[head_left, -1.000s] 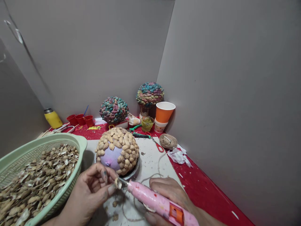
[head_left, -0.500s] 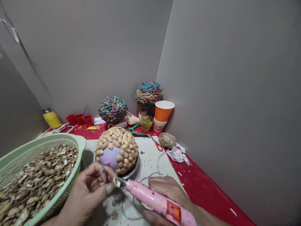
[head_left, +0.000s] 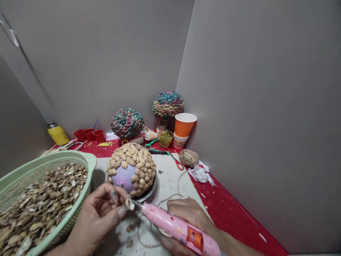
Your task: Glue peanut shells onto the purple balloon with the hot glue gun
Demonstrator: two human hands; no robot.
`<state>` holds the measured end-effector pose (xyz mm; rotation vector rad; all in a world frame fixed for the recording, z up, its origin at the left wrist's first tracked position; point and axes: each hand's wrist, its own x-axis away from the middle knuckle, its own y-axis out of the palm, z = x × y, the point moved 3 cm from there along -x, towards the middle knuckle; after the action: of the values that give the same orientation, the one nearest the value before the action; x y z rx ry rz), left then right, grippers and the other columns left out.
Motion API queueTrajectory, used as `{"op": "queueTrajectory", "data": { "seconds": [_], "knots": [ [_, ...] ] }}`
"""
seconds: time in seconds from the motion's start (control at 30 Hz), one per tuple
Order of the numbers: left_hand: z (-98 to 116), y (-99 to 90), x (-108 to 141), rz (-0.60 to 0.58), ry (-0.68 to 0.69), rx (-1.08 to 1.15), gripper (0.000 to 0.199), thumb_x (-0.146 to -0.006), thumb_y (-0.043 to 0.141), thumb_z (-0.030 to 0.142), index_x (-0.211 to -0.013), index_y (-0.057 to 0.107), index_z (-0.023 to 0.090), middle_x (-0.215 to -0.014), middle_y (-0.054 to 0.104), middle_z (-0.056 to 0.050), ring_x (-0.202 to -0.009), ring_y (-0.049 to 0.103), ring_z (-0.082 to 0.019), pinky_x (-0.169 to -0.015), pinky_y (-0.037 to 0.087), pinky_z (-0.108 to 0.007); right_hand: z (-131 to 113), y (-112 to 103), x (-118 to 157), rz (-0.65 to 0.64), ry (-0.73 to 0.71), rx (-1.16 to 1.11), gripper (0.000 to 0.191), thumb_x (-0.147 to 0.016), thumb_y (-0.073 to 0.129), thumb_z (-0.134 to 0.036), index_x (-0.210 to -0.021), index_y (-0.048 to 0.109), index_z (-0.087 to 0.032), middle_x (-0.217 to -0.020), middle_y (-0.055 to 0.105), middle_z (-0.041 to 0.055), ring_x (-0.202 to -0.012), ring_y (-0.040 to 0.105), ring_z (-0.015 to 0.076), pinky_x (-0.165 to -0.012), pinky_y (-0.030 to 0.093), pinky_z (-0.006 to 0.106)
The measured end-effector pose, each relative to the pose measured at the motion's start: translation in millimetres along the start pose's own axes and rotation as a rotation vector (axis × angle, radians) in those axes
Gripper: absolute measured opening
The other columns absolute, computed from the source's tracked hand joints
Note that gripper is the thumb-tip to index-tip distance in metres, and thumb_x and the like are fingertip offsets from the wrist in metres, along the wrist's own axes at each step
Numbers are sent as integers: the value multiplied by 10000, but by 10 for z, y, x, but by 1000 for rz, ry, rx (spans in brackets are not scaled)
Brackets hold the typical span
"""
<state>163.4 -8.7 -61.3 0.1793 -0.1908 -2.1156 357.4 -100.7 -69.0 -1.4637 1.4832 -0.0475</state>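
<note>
Between thumb and fingertips, my left hand (head_left: 102, 215) pinches a peanut shell (head_left: 129, 204) with its hollow side toward the right. My right hand (head_left: 190, 217) is wrapped round a pink glue gun (head_left: 170, 224) with an orange trigger. The gun's metal nozzle (head_left: 137, 204) points left and meets the edge of the shell, or nearly so. Just beyond the hands, a purple balloon (head_left: 124, 177) rests in a shallow metal dish (head_left: 154, 190). Peanut shells (head_left: 144, 167) cover much of it, leaving a bare patch facing me. Whether glue is on the held shell I cannot tell.
A green basket (head_left: 92, 167) of peanut shells stands at left. Behind are two painted shell-covered balls (head_left: 127, 123), red cups (head_left: 89, 134), an orange paper cup (head_left: 185, 124), scissors (head_left: 179, 163), twine (head_left: 189, 157) and crumpled tissue (head_left: 201, 175). Grey walls (head_left: 253, 89) enclose the red-covered table.
The view has shifted very slightly. Both hands keep their holds, with the shell still at the glue gun's nozzle; the shell's hollow side shows a little more.
</note>
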Motion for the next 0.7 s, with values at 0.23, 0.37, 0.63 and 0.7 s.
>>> {"op": "queueTrajectory", "data": {
  "seconds": [0.23, 0.37, 0.63, 0.7],
  "knots": [
    [-6, -17, -9, 8, 5, -6, 258, -707, 797, 208, -703, 540, 185, -777, 653, -7, -696, 590, -127, -672, 493, -215, 16, 10, 4, 10, -6, -6, 561, -990, 318, -573, -593, 410, -187, -528, 328, -47, -440, 302, 108, -426, 211, 288],
    [-8, -37, -4, 25, 15, -20, 257, -703, 801, 216, -697, 546, 185, -782, 660, -11, -700, 597, -130, -662, 491, -207, 0, -5, -14, -23, 2, 20, 550, -992, 338, -553, -589, 409, -187, -526, 318, -49, -440, 305, 107, -434, 224, 283],
    [15, -43, 1, 20, 46, -22, 248, -716, 793, 199, -701, 546, 187, -787, 672, -10, -709, 616, -130, -671, 503, -207, 78, 69, 58, 86, -14, 46, 571, -969, 350, -587, -561, 375, -190, -490, 332, -48, -393, 309, 100, -413, 205, 284],
    [26, -40, -1, 18, 66, -24, 244, -720, 789, 190, -697, 547, 186, -785, 673, -9, -709, 620, -127, -670, 506, -201, 85, 82, 65, 78, -24, 47, 572, -972, 347, -589, -564, 377, -190, -487, 340, -46, -387, 317, 101, -417, 208, 281]
  ]
}}
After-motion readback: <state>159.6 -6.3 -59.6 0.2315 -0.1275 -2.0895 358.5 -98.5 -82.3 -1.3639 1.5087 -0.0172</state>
